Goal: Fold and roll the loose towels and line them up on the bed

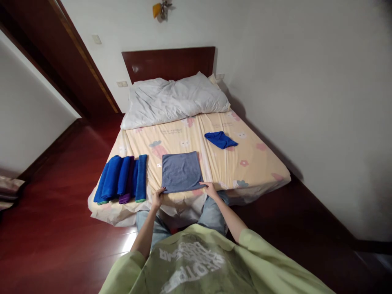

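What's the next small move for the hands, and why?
Probably curl the near edge of the gray cloth up and away from the body: it lies spread flat, the left hand and right hand are at its two near corners, and the rolled towels alongside suggest rolling.

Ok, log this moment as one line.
left hand: at gray-blue cloth, near-left corner | right hand: near-right corner | gray-blue cloth: spread flat on bed | rolled cloths: left | blue cloth: crumpled, right
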A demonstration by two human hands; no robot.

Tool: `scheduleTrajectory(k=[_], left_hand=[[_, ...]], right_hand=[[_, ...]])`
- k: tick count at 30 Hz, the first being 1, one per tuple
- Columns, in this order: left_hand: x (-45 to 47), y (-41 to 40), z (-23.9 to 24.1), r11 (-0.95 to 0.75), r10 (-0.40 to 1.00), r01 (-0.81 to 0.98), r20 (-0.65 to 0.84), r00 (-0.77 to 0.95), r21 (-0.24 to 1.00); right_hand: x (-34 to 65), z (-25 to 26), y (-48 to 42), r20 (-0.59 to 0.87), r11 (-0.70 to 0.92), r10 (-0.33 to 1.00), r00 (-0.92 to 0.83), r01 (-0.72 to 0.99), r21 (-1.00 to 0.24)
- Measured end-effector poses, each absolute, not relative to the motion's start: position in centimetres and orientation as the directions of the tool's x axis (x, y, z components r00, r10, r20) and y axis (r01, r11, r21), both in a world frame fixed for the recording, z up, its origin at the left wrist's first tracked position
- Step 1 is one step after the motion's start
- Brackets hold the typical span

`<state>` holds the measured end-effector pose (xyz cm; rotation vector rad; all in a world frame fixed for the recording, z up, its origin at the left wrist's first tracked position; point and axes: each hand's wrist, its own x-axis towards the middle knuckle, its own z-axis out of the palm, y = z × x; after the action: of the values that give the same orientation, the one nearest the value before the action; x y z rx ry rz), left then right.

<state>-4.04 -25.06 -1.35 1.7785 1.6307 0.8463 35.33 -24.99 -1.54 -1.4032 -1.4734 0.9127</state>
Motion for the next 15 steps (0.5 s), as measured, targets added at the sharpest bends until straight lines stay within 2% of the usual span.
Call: scheduleTrajectory(k=[7,11,15], left_hand=[[-4.1,-23.7,-0.7,0.084,0.996,0.500,-0.072,-0.043,0.862],[-4.1,-23.6,-0.7,0.069,0.996,0.399,-0.041,-0.077,0.914],[-4.2,-23.6,-0.4,0.068,0.995,0.414,-0.032,-0.092,0.908]], right_hand=[[35.4,-0.7,-24.6,0.093,0.062,0.992,0.086,0.309,-0.949],[35.4,-1.4,-23.8,0.084,0.035,0.983,0.161,0.288,-0.957],[35.5,-2.2,-22.9,0.069,0.012,0.978,0.199,0.271,-0.962]])
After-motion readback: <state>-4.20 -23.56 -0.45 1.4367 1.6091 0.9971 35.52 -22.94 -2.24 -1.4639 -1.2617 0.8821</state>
